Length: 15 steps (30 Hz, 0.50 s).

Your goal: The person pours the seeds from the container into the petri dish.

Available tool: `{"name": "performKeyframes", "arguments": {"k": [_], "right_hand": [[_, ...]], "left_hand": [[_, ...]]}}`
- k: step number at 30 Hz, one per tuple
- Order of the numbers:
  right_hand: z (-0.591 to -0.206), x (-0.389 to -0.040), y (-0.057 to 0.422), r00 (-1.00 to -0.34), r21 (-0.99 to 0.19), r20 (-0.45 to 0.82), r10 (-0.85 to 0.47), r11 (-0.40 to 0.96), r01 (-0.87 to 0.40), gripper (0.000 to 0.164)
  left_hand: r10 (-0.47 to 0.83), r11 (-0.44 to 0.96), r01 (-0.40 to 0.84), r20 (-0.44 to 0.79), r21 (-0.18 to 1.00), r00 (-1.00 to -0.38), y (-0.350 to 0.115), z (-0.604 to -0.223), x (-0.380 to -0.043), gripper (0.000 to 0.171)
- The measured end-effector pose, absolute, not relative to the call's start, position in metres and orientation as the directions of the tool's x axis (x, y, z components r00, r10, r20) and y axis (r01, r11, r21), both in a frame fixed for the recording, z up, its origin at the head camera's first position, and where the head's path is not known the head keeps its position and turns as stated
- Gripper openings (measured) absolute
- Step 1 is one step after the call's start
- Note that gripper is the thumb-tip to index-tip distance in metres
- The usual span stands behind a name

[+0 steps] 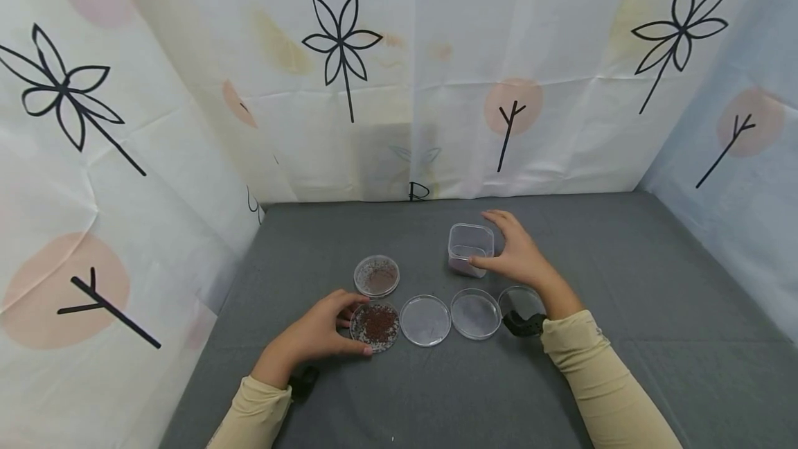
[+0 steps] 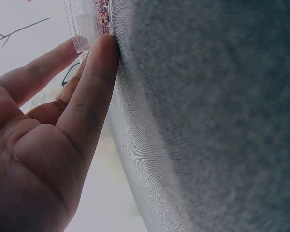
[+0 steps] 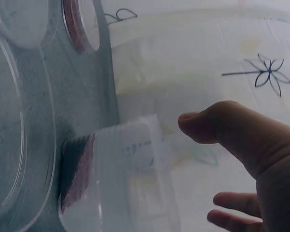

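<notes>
Looking light and stiff, the red-bit dish [image 1: 390, 342] on the table [image 1: 467, 393] is pinched at the rim, its best spot, by the left hand [image 1: 321, 331], the right hand [image 1: 517, 253] spread wide beside the tub [image 1: 455, 249].

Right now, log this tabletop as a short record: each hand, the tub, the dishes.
Left hand: holds the front-left dish by its rim
Right hand: near the tub, thumb apart from it
Tub contents: reddish fill at the bottom
Dishes with grains: front-left dish and back dish
Clear dishes: three, in a row right of the front-left dish
</notes>
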State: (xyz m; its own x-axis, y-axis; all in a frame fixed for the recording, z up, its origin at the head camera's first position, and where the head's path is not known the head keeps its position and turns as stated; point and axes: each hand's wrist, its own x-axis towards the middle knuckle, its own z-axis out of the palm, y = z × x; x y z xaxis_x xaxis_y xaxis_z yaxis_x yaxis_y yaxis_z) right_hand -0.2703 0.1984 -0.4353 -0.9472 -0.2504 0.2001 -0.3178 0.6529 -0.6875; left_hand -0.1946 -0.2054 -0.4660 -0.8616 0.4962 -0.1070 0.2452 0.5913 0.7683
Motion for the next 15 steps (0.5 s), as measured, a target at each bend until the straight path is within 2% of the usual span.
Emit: {"name": "performKeyframes", "arguments": {"k": [6, 11, 15], "right_hand": [[-0.422, -0.257, 0.177, -0.897, -0.666, 0.289, -0.334, 0.603, -0.439, 0.087], [-0.415, -0.240, 0.158, -0.841, -0.649, 0.282, -0.461, 0.554, -0.521, 0.081], [-0.412, -0.230, 0.148, -0.772, -0.665, 0.209, -0.600, 0.492, -0.562, 0.079]], "left_hand": [[0.493, 0.597, 0.241, -0.113, 0.765, -0.863, -0.205, -0.465, -0.194, 0.086], [0.492, 0.596, 0.246, -0.105, 0.765, -0.864, -0.205, -0.465, -0.195, 0.085], [0.485, 0.600, 0.243, -0.105, 0.762, -0.868, -0.204, -0.464, -0.194, 0.085]]}}
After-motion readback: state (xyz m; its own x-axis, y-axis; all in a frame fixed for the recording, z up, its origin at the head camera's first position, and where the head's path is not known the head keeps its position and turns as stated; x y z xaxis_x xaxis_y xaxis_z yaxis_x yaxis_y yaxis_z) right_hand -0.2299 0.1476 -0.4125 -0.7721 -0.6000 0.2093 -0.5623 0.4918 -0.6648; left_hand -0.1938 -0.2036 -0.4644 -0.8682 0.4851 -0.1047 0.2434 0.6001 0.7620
